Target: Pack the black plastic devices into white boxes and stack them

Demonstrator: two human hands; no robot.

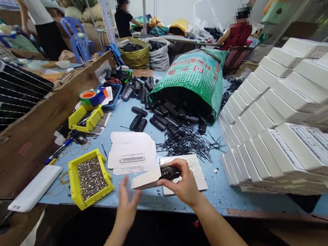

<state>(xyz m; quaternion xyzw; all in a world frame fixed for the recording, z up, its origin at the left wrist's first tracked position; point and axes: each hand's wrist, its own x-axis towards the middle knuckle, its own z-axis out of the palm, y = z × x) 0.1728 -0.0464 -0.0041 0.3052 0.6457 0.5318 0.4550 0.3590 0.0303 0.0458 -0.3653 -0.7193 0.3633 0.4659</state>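
Note:
My right hand (184, 183) grips a small black device (169, 172) and the end of a white cardboard box (145, 179), the device partly inside the box mouth. My left hand (127, 203) is just left of the box with its fingers spread, the fingertips near the box's near edge and not clearly touching it. Under the hands lies a flat white sheet (197, 171). A stack of flat unfolded box blanks (131, 152) lies just beyond.
A yellow tray of small metal screws (90, 177) sits at the left, beside a white slab (36, 194). A green sack (197, 79) spills black devices and black cable ties (184, 138). Rows of finished white boxes (281, 131) fill the right. Other people work at the back.

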